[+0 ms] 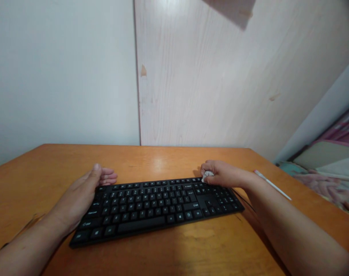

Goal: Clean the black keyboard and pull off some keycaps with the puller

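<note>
A black keyboard lies across an orange wooden table. My left hand rests on edge against the keyboard's left end, fingers stretched out and together, holding nothing. My right hand is closed around a small crumpled white wad, pressing it on the keys at the keyboard's far right corner.
A thin white stick lies on the table to the right of my right forearm. A white wall and a pale wooden panel stand behind the table. Patterned bedding lies beyond the table's right edge.
</note>
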Demonstrator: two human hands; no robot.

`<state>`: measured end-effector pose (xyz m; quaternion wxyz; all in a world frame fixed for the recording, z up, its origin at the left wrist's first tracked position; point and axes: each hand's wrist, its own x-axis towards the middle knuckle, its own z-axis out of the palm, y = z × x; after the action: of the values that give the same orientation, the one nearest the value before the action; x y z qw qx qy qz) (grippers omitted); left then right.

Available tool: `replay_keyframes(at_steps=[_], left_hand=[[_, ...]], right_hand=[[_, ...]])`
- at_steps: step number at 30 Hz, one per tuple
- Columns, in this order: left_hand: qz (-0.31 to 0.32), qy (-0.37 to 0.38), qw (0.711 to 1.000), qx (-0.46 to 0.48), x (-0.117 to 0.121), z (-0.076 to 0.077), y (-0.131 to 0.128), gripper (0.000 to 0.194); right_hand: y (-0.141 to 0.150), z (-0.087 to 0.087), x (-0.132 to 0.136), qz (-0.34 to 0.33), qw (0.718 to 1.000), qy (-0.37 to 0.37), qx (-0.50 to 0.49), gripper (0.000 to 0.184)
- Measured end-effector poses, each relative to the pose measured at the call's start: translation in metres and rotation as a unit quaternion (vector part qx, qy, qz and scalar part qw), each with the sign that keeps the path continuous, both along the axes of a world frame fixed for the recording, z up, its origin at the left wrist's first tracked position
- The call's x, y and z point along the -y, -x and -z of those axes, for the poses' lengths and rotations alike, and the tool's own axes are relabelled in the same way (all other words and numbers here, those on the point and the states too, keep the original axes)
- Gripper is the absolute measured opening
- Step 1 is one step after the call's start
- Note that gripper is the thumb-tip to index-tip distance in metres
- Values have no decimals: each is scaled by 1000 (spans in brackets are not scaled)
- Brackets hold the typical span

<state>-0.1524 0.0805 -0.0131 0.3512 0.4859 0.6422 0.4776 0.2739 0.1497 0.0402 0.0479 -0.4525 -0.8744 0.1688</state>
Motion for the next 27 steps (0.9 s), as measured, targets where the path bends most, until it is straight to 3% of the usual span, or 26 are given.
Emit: replay_keyframes(at_steps=[8,16,23,27], left_hand=[[-6,2,1000,13,2,-4,-5,69],[-6,0,1000,8,1,-3,-3,68],[-4,-9,1000,18,-1,2,-1,67],[-4,-8,1000,9,0,0,-3,70]], right_hand=[[14,2,4,-33,999,-32,-18,10],[1,-4,2,12,1000,19,4,11],[8,-4,4,-7,1000,18,-3,14],[0,-3,0,39,999,31,10,11]])
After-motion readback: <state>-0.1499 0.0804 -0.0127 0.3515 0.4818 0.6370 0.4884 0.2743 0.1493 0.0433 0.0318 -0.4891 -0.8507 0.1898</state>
